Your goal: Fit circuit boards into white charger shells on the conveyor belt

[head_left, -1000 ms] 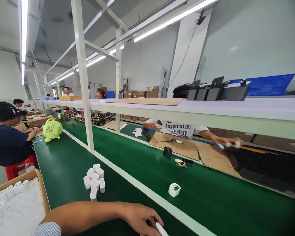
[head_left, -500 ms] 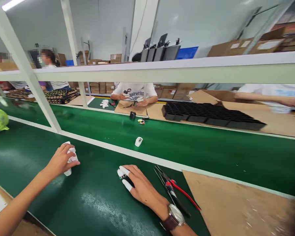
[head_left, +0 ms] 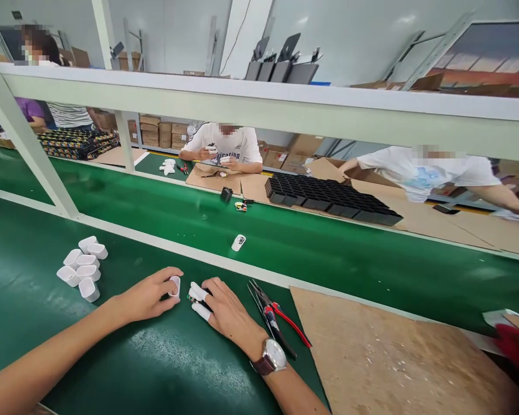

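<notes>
My left hand (head_left: 155, 293) has its fingers curled round a small white plastic housing (head_left: 177, 287), whose open end faces my other hand. Just to its right, my right hand (head_left: 225, 311) wears white finger cots and a watch. Its fingertips pinch a small green circuit board (head_left: 192, 297), partly hidden by the fingers. A short gap separates the board from the housing. Several more white housings (head_left: 87, 260) stand in a cluster on the green mat, left of my left hand. Beside my right wrist lie red-and-black pliers (head_left: 277, 314) and a pair of tweezers (head_left: 259, 305).
A green conveyor belt (head_left: 190, 222) runs beyond a pale rail, carrying a white plastic part (head_left: 239, 242) and a black part (head_left: 226, 195). Brown board (head_left: 393, 357) covers the right side. Co-workers sit across, near black trays (head_left: 328, 199). A shelf beam (head_left: 259, 104) crosses above.
My left hand has moved right from the cluster of housings, bringing one housing close to my right hand. My right hand keeps the circuit board. The view has shifted.
</notes>
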Demonstrator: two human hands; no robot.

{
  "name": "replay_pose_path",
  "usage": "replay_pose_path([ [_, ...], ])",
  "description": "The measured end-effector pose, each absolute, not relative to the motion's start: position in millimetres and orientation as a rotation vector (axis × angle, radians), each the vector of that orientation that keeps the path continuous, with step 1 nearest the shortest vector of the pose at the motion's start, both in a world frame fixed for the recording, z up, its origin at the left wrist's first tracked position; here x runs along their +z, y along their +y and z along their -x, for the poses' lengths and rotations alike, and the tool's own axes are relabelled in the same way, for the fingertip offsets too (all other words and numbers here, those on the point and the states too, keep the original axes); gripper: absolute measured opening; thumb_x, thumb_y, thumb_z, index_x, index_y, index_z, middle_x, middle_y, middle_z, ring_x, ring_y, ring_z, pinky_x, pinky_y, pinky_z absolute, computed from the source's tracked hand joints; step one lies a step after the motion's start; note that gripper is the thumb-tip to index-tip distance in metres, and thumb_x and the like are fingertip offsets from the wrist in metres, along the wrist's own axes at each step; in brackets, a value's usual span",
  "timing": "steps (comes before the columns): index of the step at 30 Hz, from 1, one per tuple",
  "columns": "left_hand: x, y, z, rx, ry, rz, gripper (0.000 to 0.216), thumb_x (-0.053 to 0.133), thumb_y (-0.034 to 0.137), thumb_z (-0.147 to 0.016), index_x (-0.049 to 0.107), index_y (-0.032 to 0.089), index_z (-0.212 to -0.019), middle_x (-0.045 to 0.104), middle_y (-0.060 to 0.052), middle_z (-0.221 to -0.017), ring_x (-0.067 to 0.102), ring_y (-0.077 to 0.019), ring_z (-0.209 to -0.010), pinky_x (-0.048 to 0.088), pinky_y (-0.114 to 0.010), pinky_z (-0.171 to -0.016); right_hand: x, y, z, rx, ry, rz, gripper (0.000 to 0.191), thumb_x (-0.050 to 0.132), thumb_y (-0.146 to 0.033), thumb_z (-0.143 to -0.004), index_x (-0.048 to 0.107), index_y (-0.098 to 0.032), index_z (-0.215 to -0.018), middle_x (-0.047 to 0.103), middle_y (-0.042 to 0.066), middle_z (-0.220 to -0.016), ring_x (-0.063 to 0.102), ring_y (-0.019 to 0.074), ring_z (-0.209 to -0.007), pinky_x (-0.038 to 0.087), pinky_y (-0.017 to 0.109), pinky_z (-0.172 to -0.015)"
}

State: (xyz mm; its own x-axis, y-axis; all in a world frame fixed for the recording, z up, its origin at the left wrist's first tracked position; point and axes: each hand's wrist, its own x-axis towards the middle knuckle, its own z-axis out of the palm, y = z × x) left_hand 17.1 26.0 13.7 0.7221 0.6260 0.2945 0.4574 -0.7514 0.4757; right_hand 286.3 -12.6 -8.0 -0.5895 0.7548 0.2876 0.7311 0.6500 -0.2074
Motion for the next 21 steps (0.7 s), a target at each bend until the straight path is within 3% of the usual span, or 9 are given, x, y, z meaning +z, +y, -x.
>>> replay_pose_path([
  [1, 8.3, 27.1, -23.6, 0.656, 0.822, -2.533, 0.001, 0.062, 0.020, -0.100, 0.062, 0.021, -0.099, 0.058, -0.013, -0.142, 0.069, -0.0236, -0.116, 0.058, -0.036, -0.099, -7.7, -11.4, -287.2, 0.094, -2.542, 1.199, 0.016, 0.059, -0.028, -0.105, 0.068, -0.018, -0.115, 0.065, 0.013, -0.113, 0.061, 0.0302, -0.103, 0.060, 0.049, -0.089],
  [4, -6.7, 28.6, -33.6, 0.775, 0.818, -2.434, 0.023, 0.067, 0.019, -0.096, 0.056, 0.023, -0.116, 0.060, -0.013, -0.134, 0.067, -0.0240, -0.118, 0.058, -0.037, -0.100, -9.0, -10.8, -292.3, 0.182, -2.525, 1.253, 0.028, 0.063, -0.028, -0.103, 0.064, -0.018, -0.129, 0.065, 0.014, -0.120, 0.062, 0.0317, -0.107, 0.058, 0.055, -0.094],
  [7, -16.0, 25.3, -32.5, 0.831, 0.853, -2.353, 0.052, 0.072, 0.024, -0.095, 0.046, 0.025, -0.140, 0.057, -0.015, -0.139, 0.061, -0.0276, -0.130, 0.055, -0.043, -0.108, -10.1, -12.4, -300.7, 0.376, -2.405, 1.245, 0.077, 0.070, -0.029, -0.098, 0.029, -0.018, -0.162, 0.059, 0.018, -0.138, 0.059, 0.0334, -0.124, 0.053, 0.058, -0.107],
  [9, -17.9, 22.1, -28.9, 0.795, 0.892, -2.318, 0.072, 0.077, 0.029, -0.092, 0.037, 0.027, -0.152, 0.052, -0.016, -0.148, 0.056, -0.0311, -0.138, 0.052, -0.049, -0.113, -10.3, -12.5, -305.1, 0.461, -2.375, 1.186, 0.089, 0.066, -0.024, -0.098, 0.011, -0.021, -0.168, 0.051, 0.019, -0.151, 0.053, 0.0328, -0.137, 0.050, 0.058, -0.114],
  [12, -18.0, 19.5, -25.1, 0.723, 0.935, -2.251, 0.092, 0.084, 0.034, -0.086, 0.028, 0.030, -0.158, 0.049, -0.016, -0.154, 0.054, -0.0332, -0.140, 0.050, -0.052, -0.116, -12.2, -10.2, -306.1, 0.468, -2.372, 1.107, 0.073, 0.053, -0.015, -0.102, 0.021, -0.026, -0.166, 0.052, 0.016, -0.152, 0.051, 0.0302, -0.140, 0.050, 0.056, -0.114],
  [16, -23.1, 21.1, -26.1, 0.701, 0.961, -2.174, 0.086, 0.075, 0.029, -0.093, 0.022, 0.033, -0.162, 0.061, -0.011, -0.140, 0.063, -0.0290, -0.130, 0.053, -0.050, -0.111, -15.9, -6.3, -301.8, 0.425, -2.289, 1.049, 0.053, 0.052, -0.013, -0.104, 0.041, -0.026, -0.154, 0.065, 0.012, -0.129, 0.059, 0.0283, -0.124, 0.058, 0.052, -0.103],
  [19, -26.4, 23.2, -25.9, 0.713, 1.044, -2.181, 0.081, 0.077, 0.033, -0.093, 0.030, 0.034, -0.159, 0.064, -0.008, -0.129, 0.065, -0.0285, -0.119, 0.055, -0.050, -0.104, -14.5, -5.2, -299.7, 0.384, -2.195, 1.038, 0.045, 0.055, -0.011, -0.100, 0.049, -0.025, -0.143, 0.066, 0.010, -0.121, 0.062, 0.0273, -0.114, 0.061, 0.049, -0.094],
  [21, -23.1, 25.3, -22.6, 0.702, 1.101, -2.179, 0.089, 0.086, 0.039, -0.085, 0.035, 0.034, -0.157, 0.063, -0.008, -0.127, 0.065, -0.0281, -0.111, 0.057, -0.050, -0.098, -12.6, -5.2, -299.1, 0.367, -2.141, 1.055, 0.042, 0.056, -0.010, -0.099, 0.052, -0.026, -0.137, 0.066, 0.010, -0.120, 0.063, 0.0271, -0.111, 0.061, 0.048, -0.092],
])
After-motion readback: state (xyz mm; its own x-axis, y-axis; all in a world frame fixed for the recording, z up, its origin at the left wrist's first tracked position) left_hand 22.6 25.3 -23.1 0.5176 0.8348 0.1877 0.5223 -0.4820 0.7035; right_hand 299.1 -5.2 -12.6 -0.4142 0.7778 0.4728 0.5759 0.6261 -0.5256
